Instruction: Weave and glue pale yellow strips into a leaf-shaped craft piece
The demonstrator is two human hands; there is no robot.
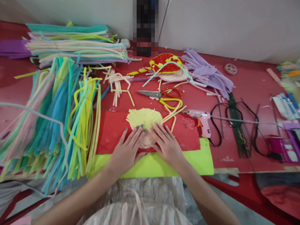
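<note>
A rounded piece made of pipe cleaners (144,116), pale yellow above and pinkish cream below, lies on a red sheet (110,131). My left hand (128,143) rests flat on its lower left part, fingers stretched out. From the other side, my right hand (166,142) lies on its lower right part with the fingers spread. Neither hand grips anything; the palms and fingers hide some of the piece. Two or so loose pale yellow pipe cleaners (174,114) reach out from its right edge. Beneath the red sheet shows a yellow-green sheet (197,161).
Scissors (161,94) lie behind the piece, and a pink glue gun (203,120) with a black cord sits to the right. Pipe cleaner bundles (56,109) fill the left side. A red and yellow fan-shaped piece (164,64) and lilac pipe cleaners (208,73) lie at the back.
</note>
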